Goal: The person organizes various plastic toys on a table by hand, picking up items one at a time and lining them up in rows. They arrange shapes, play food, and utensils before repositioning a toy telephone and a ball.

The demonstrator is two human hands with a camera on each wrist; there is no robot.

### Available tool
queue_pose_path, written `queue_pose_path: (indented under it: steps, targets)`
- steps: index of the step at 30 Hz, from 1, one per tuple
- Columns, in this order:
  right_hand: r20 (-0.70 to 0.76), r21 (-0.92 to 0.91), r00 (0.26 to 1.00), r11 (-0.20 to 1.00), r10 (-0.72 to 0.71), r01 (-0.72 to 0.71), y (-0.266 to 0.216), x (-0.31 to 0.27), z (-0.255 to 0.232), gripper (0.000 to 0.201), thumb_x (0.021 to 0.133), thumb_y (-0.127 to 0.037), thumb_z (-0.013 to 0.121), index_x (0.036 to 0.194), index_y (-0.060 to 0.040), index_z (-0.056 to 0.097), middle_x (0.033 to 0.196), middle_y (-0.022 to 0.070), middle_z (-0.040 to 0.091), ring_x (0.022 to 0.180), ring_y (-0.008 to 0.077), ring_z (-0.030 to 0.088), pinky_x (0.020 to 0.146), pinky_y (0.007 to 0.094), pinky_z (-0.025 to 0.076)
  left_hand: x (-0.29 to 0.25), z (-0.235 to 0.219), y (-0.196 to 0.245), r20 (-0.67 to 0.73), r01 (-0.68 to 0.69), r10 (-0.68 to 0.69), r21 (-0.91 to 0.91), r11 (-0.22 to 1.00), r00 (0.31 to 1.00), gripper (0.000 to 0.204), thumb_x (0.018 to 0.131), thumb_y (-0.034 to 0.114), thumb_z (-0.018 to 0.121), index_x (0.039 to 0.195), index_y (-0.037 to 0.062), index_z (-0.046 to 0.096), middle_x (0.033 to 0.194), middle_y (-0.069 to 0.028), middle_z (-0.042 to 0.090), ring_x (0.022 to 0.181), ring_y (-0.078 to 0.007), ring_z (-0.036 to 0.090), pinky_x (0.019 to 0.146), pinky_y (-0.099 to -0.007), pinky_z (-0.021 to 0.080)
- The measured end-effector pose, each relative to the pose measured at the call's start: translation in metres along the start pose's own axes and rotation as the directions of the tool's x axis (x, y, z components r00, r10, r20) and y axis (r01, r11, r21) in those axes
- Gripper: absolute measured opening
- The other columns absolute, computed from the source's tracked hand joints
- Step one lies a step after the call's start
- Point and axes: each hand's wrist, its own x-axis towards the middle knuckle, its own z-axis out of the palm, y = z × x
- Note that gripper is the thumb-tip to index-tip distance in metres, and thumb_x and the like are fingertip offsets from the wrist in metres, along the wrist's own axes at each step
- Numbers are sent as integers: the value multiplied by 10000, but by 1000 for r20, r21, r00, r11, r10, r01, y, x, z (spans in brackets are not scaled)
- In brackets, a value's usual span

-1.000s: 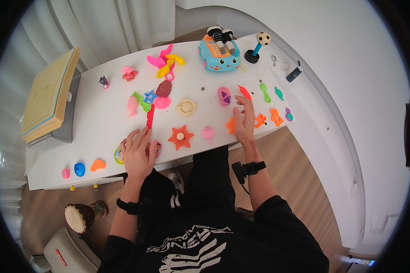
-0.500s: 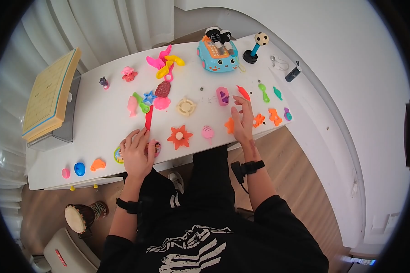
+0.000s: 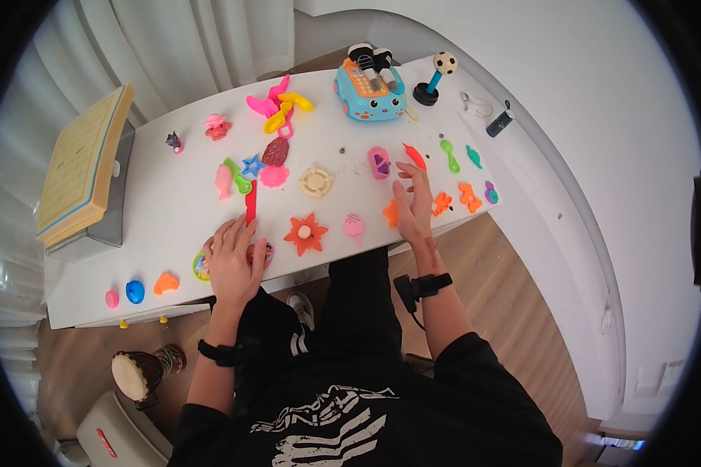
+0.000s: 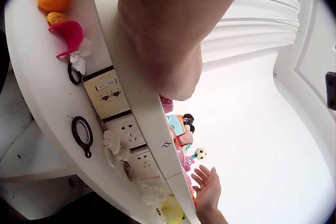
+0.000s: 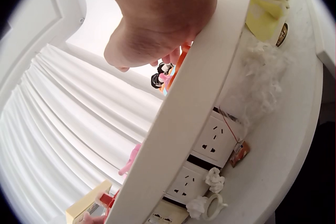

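My left hand (image 3: pixel 235 261) lies palm down at the table's front edge, fingers loosely spread. It partly covers two round picture pieces, one green-rimmed (image 3: pixel 201 267) and one pink-rimmed (image 3: pixel 267 254). Just beyond its fingertips a narrow red strip (image 3: pixel 251 201) points away from me. Farther right, my right hand (image 3: pixel 414 206) is held on its side with relaxed fingers, holding nothing visible. It overlaps an orange toy piece (image 3: pixel 391 212) at its left. Near its fingertips are a red toy piece (image 3: pixel 414 156) and a pink mould with purple inside (image 3: pixel 378 163). The left wrist view shows the right hand (image 4: pixel 208 188) with fingers extended.
An orange flower shape (image 3: pixel 305 233) and a pink lolly-shaped toy (image 3: pixel 354 226) lie between the hands. Farther back stand a blue toy phone (image 3: pixel 370 97) and a football on a stand (image 3: pixel 444 64). A box with a yellow board (image 3: pixel 86 163) fills the left end.
The head view has shifted slightly, moving the table things a little to the left in it. Both hands keep nearly the same pose, and nothing has been picked up.
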Motion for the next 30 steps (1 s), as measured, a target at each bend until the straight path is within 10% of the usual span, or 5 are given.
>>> queue_pose_path:
  steps: [11,16,30]
  targets:
    - [-12,11,1000,1000,24,-24,0,-1,0,353,991,-190,593,1324,-74,607,1272,80,600,1151,204,573,926,350,435,2,-2,4,16,-9,8,71,997,1000,376,1004,268,607,1330,103,697,1448,-89,608,1318,-264,535,1096,-478,348]
    - [13,-47,1000,999,-26,26,1,1,-1,362,1004,-226,598,1338,-88,617,1370,135,585,1277,333,538,1087,431,411,2,-5,5,81,-19,14,61,998,997,366,995,289,616,1296,109,722,1460,-92,601,1335,-265,521,1101,-492,339]
    - [130,-303,990,948,-59,96,4,1,3,426,1072,-416,447,1352,-193,679,1550,129,516,1519,312,327,1209,487,198,1,-3,3,96,-17,10,66,998,995,376,1021,266,570,1336,99,691,1490,-85,582,1352,-273,508,1117,-494,318]
